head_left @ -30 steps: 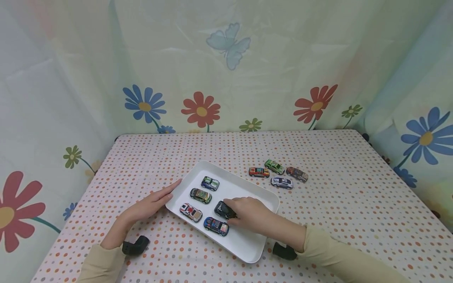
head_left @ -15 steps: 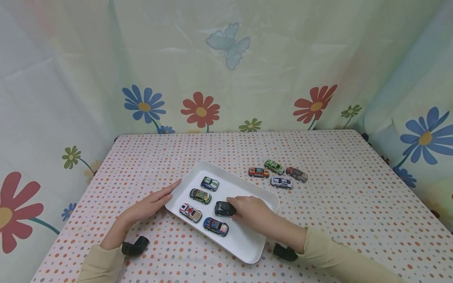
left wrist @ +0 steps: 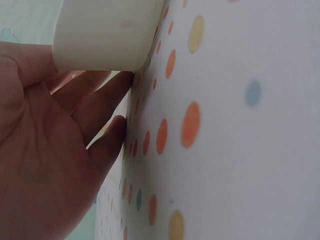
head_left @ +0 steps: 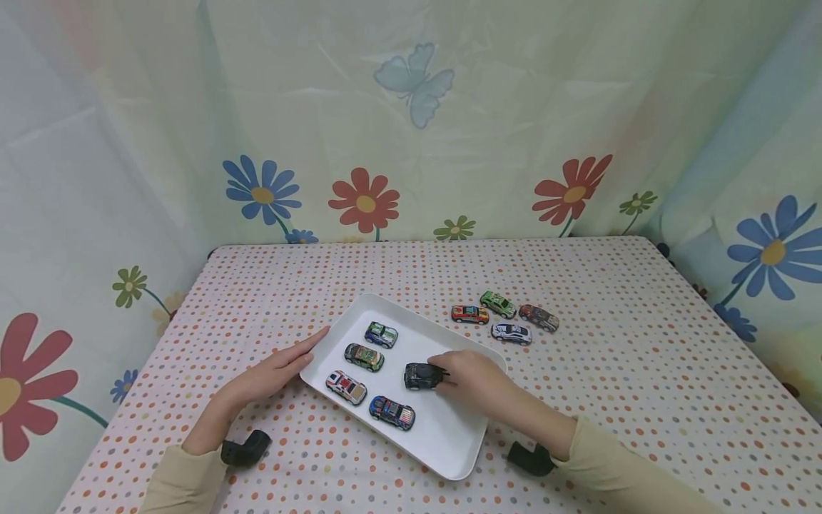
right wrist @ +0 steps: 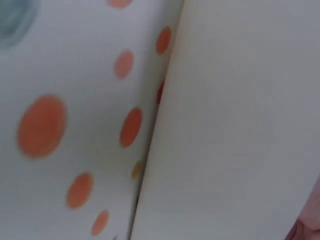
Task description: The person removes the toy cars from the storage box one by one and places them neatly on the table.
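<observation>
Inside the white tray (head_left: pixel 443 450) my right hand (head_left: pixel 475 382) pinches a black toy car (head_left: pixel 422 376) by its right end. My left hand (head_left: pixel 272 373) rests with straight fingers along the tray's left wall; the left wrist view has the fingers (left wrist: pixel 102 107) beside the tray's outer corner (left wrist: pixel 107 35). Left of the black car sit a green-and-white toy car (head_left: pixel 382 334), a dark green patterned one (head_left: pixel 364 357) and a red-and-white one (head_left: pixel 346 386). A blue-and-black toy car (head_left: pixel 392 412) is nearer the front. Mostly the tray's outer wall (right wrist: pixel 230 120) fills the right wrist view.
Beyond the tray's right rim, on the dotted tablecloth (head_left: pixel 642 343), stand a red-orange toy car (head_left: pixel 470 314), a green one (head_left: pixel 497 304), a white one (head_left: pixel 511 333) and a brown-red one (head_left: pixel 539 318). A floral curtain (head_left: pixel 488 128) hangs behind the table.
My right hand has drawn the black car a little to the right in the tray, away from the cars on the left. My left hand stays at the tray's wall.
</observation>
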`<state>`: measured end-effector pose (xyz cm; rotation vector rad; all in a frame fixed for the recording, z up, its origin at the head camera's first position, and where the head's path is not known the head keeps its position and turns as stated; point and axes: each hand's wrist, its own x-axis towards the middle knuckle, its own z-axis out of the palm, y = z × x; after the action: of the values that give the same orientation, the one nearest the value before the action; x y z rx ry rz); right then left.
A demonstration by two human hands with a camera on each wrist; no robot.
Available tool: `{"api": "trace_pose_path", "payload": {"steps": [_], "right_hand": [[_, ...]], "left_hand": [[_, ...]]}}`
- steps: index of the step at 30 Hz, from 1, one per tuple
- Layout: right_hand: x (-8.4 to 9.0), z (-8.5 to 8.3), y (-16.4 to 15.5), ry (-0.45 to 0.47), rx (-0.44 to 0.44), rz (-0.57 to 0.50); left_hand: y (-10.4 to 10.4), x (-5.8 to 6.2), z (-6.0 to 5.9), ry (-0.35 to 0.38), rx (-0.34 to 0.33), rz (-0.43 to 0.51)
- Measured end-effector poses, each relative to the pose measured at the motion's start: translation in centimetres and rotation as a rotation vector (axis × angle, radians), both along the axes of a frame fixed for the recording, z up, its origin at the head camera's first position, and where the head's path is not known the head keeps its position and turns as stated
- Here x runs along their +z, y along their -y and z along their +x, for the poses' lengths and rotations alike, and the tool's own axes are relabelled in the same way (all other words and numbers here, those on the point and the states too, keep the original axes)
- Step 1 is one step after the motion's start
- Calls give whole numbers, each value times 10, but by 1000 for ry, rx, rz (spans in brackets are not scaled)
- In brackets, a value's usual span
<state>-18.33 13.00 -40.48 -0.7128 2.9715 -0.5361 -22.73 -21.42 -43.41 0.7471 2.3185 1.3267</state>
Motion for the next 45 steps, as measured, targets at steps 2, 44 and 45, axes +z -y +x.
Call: {"api": "trace_pose_path", "payload": {"steps": [2, 44, 45], "right_hand": [[-1, -1, -4, 7, -12, -22], [38, -10, -90, -72, -203, -236], [38, -10, -92, -70, -208, -237]], "left_hand": [[0, 0, 0, 0, 0, 0], [0, 1, 1, -13, 15, -16], [0, 1, 1, -16, 15, -16]]}}
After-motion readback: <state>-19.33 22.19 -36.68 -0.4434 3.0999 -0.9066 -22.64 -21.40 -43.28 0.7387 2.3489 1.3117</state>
